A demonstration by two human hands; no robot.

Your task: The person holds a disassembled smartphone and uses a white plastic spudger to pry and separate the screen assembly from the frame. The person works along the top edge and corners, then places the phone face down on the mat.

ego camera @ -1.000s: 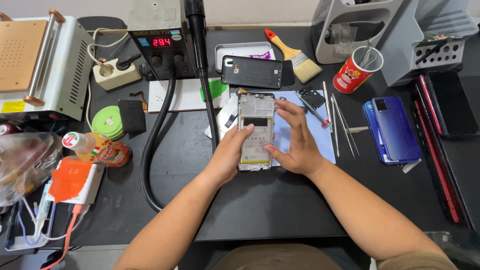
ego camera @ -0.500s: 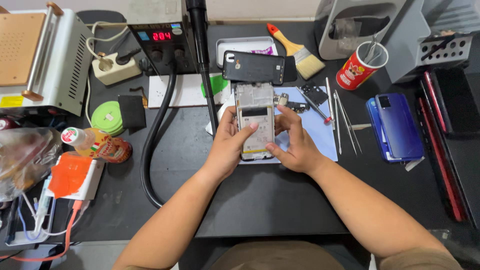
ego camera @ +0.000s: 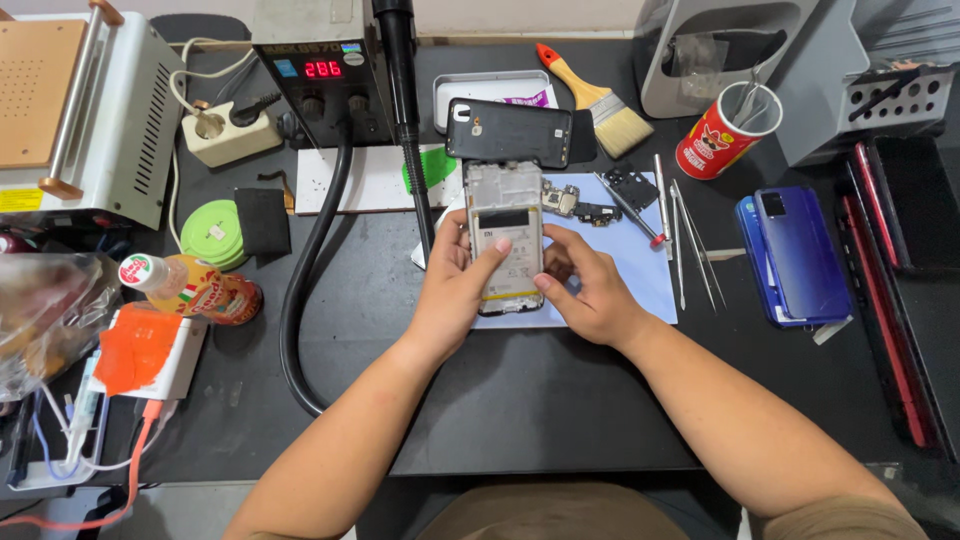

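Red cup [ego camera: 722, 132] holds tweezers; my left hand [ego camera: 455, 285] and right hand [ego camera: 590, 285] both grip the opened phone [ego camera: 503, 225], its lower edge hidden by fingers.

Your black bench mat [ego camera: 560, 400] is carrying the lot. A pale blue sheet [ego camera: 640, 270] is lying at its middle, tweezers [ego camera: 690, 245] just beside that, a blue phone [ego camera: 800, 255] sitting further right. A paintbrush [ego camera: 595, 95] and red cup [ego camera: 722, 135] are resting toward the back. On your left, a green tape roll [ego camera: 212, 232] and a bottle [ego camera: 195, 290] are lying near the black hose [ego camera: 300, 290].
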